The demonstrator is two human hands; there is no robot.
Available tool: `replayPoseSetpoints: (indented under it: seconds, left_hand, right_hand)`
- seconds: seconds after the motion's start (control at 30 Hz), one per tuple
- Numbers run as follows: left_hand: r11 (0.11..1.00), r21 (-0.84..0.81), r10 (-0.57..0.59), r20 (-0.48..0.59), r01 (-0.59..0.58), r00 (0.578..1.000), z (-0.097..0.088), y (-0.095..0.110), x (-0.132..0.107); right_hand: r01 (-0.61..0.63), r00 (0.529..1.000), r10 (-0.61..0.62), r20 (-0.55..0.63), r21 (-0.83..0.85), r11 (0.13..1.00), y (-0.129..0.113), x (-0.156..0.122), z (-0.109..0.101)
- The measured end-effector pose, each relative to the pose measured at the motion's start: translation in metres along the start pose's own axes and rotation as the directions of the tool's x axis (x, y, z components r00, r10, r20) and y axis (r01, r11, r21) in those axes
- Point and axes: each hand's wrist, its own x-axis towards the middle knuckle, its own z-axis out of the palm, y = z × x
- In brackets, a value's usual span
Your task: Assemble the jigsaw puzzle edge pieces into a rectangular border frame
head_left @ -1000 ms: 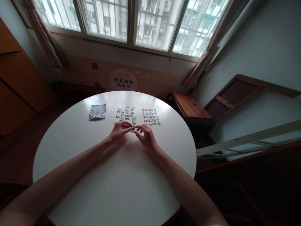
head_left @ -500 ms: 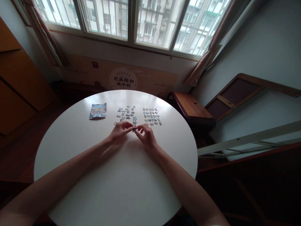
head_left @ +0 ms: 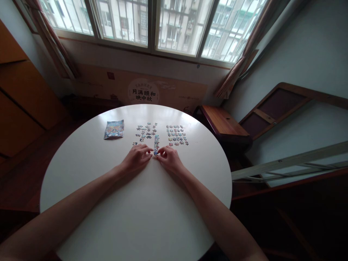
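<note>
A narrow strip of joined jigsaw pieces (head_left: pixel 156 142) lies flat on the white round table (head_left: pixel 130 217), pointing away from me. My left hand (head_left: pixel 138 156) rests just left of the strip's near end, fingers curled, with a small gap between thumb and forefinger and nothing visible in it. At the same end, on the right side, my right hand (head_left: pixel 169 158) has its thumb and forefinger against the bottom jigsaw piece (head_left: pixel 156 153). Loose jigsaw pieces (head_left: pixel 149 136) are scattered beyond my left hand. More jigsaw pieces (head_left: pixel 178 139) stand in rough rows beyond my right hand.
A colourful picture packet (head_left: pixel 114 129) lies at the table's far left. Past the table's right edge is a wooden stool or bench (head_left: pixel 224 121). Barred windows (head_left: pixel 176 27) and a printed cardboard panel (head_left: pixel 174 88) are behind the table.
The dark piece held between both hands is now down at the strip's near end. Both hands have lowered towards me, and the left fingers have drawn away to the left.
</note>
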Motion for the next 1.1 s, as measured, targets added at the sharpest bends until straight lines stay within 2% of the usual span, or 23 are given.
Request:
replayPoseSetpoints:
  seconds: [0.3,0.57,1.1]
  left_hand:
    - [0.991,-0.066,0.119,0.045,-0.116,0.992,-0.002,0.010,-0.006]
    - [0.998,-0.027,0.061,0.049,-0.060,0.997,-0.003,0.011,-0.005]
    - [0.998,-0.011,0.065,0.012,-0.065,0.998,-0.002,0.010,-0.005]
  right_hand:
    - [-0.012,1.000,0.012,0.010,0.017,1.000,-0.002,0.001,-0.003]
    - [-0.016,1.000,0.016,0.013,0.016,1.000,0.000,0.000,-0.003]
    - [-0.002,1.000,0.002,0.006,0.022,1.000,-0.003,-0.001,-0.004]
